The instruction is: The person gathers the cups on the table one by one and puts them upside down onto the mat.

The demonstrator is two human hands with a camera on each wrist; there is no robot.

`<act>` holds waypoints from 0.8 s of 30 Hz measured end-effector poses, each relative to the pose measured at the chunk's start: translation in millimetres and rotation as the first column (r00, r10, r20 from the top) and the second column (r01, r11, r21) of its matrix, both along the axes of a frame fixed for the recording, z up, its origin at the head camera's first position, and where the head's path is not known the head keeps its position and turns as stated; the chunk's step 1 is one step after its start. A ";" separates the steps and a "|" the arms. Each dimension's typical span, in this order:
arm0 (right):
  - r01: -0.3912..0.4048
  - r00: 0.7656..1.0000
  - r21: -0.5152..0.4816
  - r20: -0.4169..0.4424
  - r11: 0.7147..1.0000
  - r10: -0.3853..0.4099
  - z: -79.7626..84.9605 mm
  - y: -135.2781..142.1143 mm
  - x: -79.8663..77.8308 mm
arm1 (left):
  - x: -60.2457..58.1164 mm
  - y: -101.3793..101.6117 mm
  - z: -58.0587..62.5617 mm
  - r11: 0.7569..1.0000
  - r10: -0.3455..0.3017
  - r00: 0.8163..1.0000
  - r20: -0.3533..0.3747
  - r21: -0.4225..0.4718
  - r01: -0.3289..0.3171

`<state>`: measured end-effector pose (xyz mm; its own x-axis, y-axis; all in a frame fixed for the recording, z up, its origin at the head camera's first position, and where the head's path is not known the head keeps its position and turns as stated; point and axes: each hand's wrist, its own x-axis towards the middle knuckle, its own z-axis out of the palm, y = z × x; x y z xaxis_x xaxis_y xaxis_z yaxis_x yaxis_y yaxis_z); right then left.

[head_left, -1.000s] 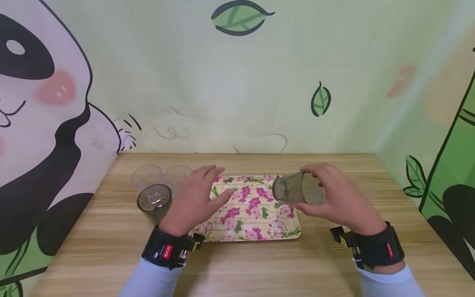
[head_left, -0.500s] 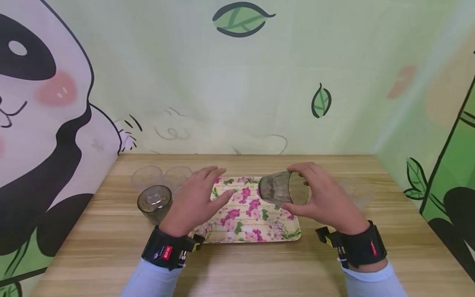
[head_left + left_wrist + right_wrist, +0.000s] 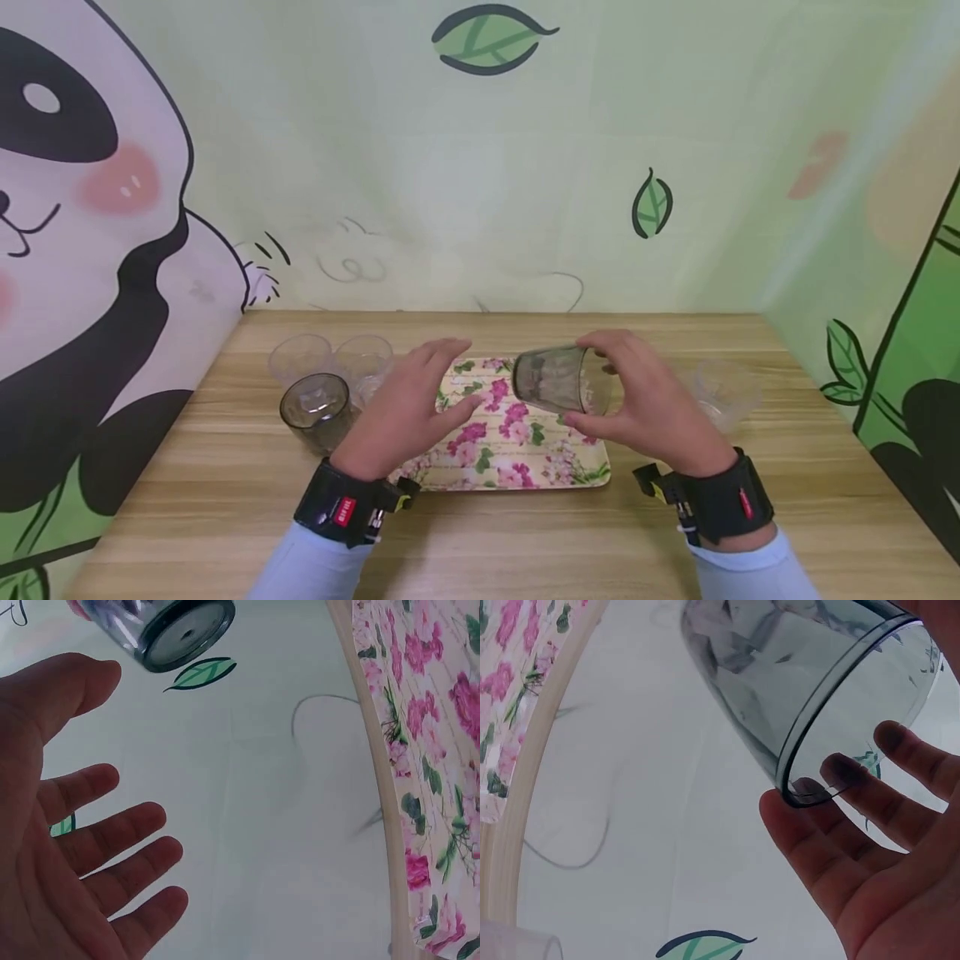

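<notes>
A grey-tinted drinking glass (image 3: 549,379) lies sideways in the air above the flowered tray (image 3: 510,454), its base toward the left. My right hand (image 3: 656,408) grips it near the rim, thumb below and fingers above; the right wrist view shows fingertips at the rim of the glass (image 3: 780,690). Over the tray's left part, my left hand (image 3: 405,408) hovers with fingers spread and holds nothing. In the left wrist view the base of the held glass (image 3: 184,634) appears beyond the thumb, apart from it. The left hand covers part of the tray.
Left of the tray stand a second grey glass (image 3: 317,408) and two clear glasses (image 3: 300,358), partly behind the left hand. Another clear glass (image 3: 726,396) stands on the wooden table (image 3: 510,542) to the right. A printed backdrop (image 3: 480,183) rises behind.
My right hand has carried the grey glass leftward over the tray, slowing lately. The clear glass at right has come into fuller view behind it. My left hand has barely shifted.
</notes>
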<state>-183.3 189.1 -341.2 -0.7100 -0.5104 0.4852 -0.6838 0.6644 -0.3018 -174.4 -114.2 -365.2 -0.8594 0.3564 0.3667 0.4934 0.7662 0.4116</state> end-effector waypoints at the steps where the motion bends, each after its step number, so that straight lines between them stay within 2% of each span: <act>1: -0.007 1.000 -0.004 0.006 1.000 0.007 -0.3 -1.0 0.6 | 0.5 0.8 0.2 1.000 -0.013 1.000 0.006 0.009 0.013; 9: -0.032 0.998 -0.034 0.044 0.999 0.034 -0.9 -6.7 7.1 | 4.5 2.1 4.7 0.993 -0.072 0.997 0.039 0.093 0.068; 17: -0.066 0.996 -0.040 0.051 0.997 0.068 -1.5 -10.1 9.7 | 3.3 7.1 1.6 0.989 -0.137 0.990 -0.031 0.058 0.138; 24: -0.108 0.994 -0.032 0.017 0.994 0.108 -2.0 -13.3 10.1 | 2.5 10.8 -3.0 0.985 -0.166 0.986 -0.025 0.051 0.167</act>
<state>-173.3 175.9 -343.2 -0.6604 -0.5694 0.4895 -0.7452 0.5769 -0.3344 -171.9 -103.4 -368.2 -0.7816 0.4737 0.4059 0.6213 0.6499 0.4378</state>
